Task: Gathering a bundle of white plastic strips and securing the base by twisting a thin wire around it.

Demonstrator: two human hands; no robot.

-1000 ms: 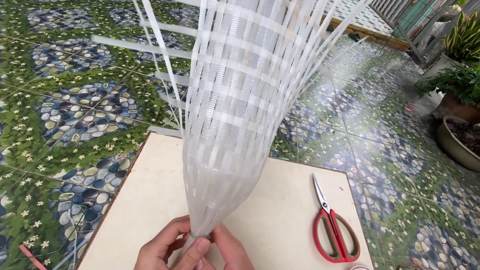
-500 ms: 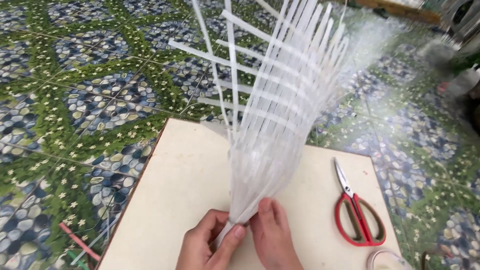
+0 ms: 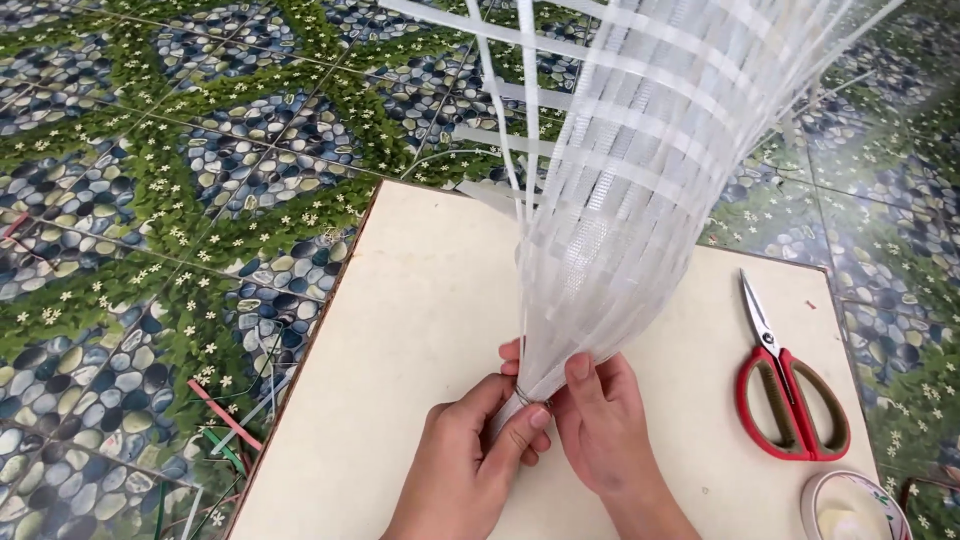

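Note:
A woven piece of clear white plastic strips (image 3: pixel 640 200) rises from a gathered base and fans out toward the top of the view. My left hand (image 3: pixel 470 455) pinches the gathered base from the left, where a thin metal wire wraps it. On the other side, my right hand (image 3: pixel 600 420) grips the same base, thumb pressed on the strips. Both hands rest over a pale beige board (image 3: pixel 400 330).
Red-handled scissors (image 3: pixel 790 390) lie on the board to the right. A roll of tape (image 3: pixel 850 505) sits at the board's bottom right corner. Loose coloured strips (image 3: pixel 225 430) lie on the pebble-and-leaf patterned floor (image 3: pixel 150 200) left of the board.
The view has shifted, and the woven piece now stands more upright and nearer. My right hand has come onto the gathered base, so both hands now pinch it at the wire.

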